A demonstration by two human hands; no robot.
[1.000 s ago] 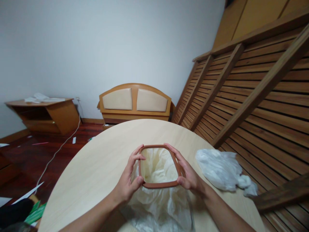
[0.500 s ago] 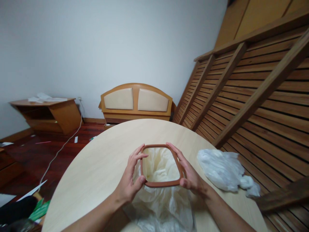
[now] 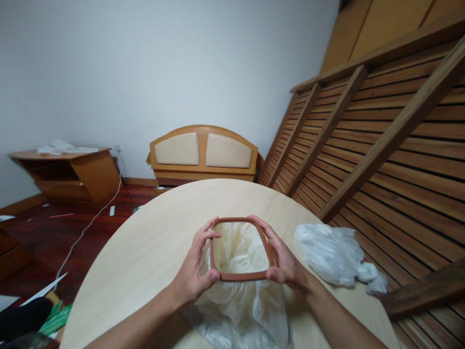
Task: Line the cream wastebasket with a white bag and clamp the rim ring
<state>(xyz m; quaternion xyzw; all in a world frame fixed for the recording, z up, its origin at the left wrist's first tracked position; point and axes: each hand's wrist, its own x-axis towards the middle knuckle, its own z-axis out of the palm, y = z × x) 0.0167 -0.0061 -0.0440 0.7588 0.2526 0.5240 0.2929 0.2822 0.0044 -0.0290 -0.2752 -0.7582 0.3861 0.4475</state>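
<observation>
A small trash bin with a brown rounded-square rim stands in front of me on the pale round table. A thin whitish plastic bag lines it and hangs down loosely outside, below the rim. My left hand grips the rim's left side, thumb at the near corner and fingers along the edge. On the opposite side my right hand holds the rim in the same way, its thumb at the near right corner. The bin's body is mostly hidden by the bag.
A knotted, filled white plastic bag lies on the table's right side. Wooden slatted panels lean along the right. Behind the table is a headboard; at the left stand a low cabinet and a cable on the floor.
The view has shifted slightly, so the surroundings sit a little further left. Both hands keep hold of the rim, with the right thumb slightly further in along its near edge.
</observation>
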